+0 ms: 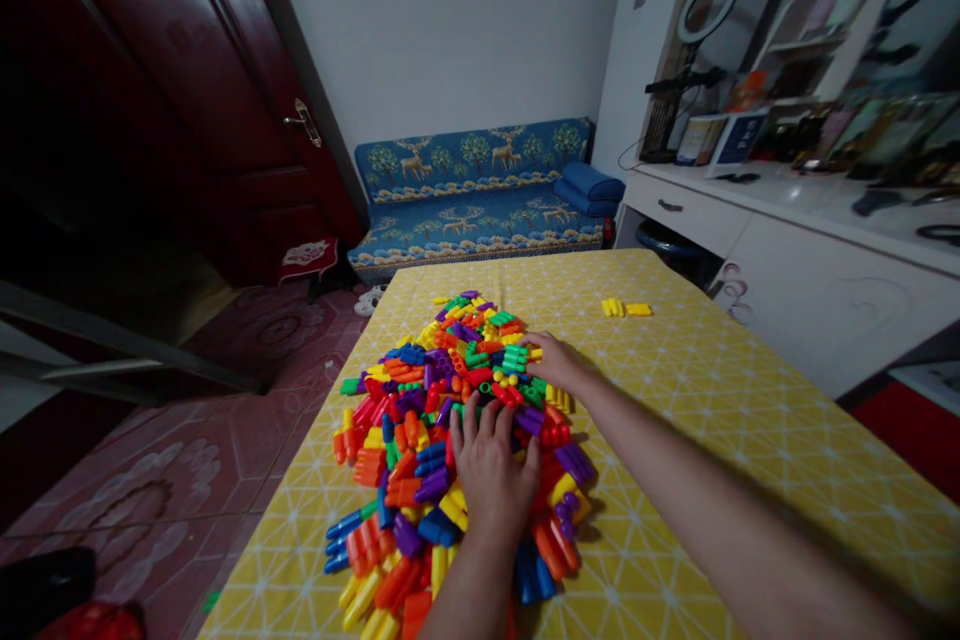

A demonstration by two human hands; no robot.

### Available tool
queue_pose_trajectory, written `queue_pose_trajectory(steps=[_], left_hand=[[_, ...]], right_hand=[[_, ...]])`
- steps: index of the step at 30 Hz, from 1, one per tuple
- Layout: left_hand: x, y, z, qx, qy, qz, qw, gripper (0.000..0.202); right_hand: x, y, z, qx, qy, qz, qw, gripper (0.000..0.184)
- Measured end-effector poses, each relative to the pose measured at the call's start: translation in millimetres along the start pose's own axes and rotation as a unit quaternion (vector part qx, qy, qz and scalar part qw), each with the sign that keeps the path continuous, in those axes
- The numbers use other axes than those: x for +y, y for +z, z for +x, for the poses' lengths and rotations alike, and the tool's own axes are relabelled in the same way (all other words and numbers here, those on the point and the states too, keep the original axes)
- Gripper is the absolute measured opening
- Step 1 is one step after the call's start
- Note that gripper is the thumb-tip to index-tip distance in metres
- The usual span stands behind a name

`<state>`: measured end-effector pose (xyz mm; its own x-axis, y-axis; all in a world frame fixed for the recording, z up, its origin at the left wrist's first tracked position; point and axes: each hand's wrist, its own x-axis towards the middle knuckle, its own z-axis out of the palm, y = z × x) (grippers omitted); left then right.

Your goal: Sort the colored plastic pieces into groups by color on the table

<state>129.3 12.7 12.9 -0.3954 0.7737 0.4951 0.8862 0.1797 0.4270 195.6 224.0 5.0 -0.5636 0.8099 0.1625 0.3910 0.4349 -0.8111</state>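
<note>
I cannot tell whether the right hand (556,360) pinches anything: its fingertips are buried at the far right edge of the block pile (420,400), and the nearest blocks are hidden under the forearms or cut off by the frame. I log the left hand (487,465) flat on the pile's near middle, fingers spread, gripping nothing. The pile lies left of centre on the yellow-clothed bench (712,400), with loose yellow pieces (626,308) well apart; beyond are a blue sofa (480,190), a dark door (187,70) and a blurred white counter (787,250).
</note>
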Motion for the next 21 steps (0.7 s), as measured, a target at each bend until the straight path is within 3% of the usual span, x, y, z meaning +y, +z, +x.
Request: queue_pose_trajectory(steps=[8, 11, 14, 18, 21], left_hand=[[-7.5, 9.6, -1.5, 0.022, 0.009, -0.010, 1.000, 0.044], [-10.4, 12.7, -2.3, 0.063, -0.006, -0.045, 0.997, 0.064], [-10.6, 8.9, -3.3, 0.090, 0.001, -0.103, 0.991, 0.068], [-10.7, 2.8, -6.1, 0.069, 0.059, -0.187, 0.978, 0.058], [-11.3, 2.6, -7.9, 0.041, 0.079, -0.198, 0.976, 0.054]], right_hand=[[-8.8, -4.3, -54.2, 0.020, 0.016, 0.143, 0.989, 0.024], [-28.7, -1.5, -84.3, 0.043, 0.026, 0.256, 0.965, 0.031], [-49.3, 4.4, -108.6, 0.037, 0.054, 0.339, 0.939, 0.035], [-60.9, 14.5, -125.5, 0.011, 0.089, 0.423, 0.902, 0.040], [-59.7, 21.3, -129.5, 0.029, 0.075, 0.425, 0.902, 0.039]])
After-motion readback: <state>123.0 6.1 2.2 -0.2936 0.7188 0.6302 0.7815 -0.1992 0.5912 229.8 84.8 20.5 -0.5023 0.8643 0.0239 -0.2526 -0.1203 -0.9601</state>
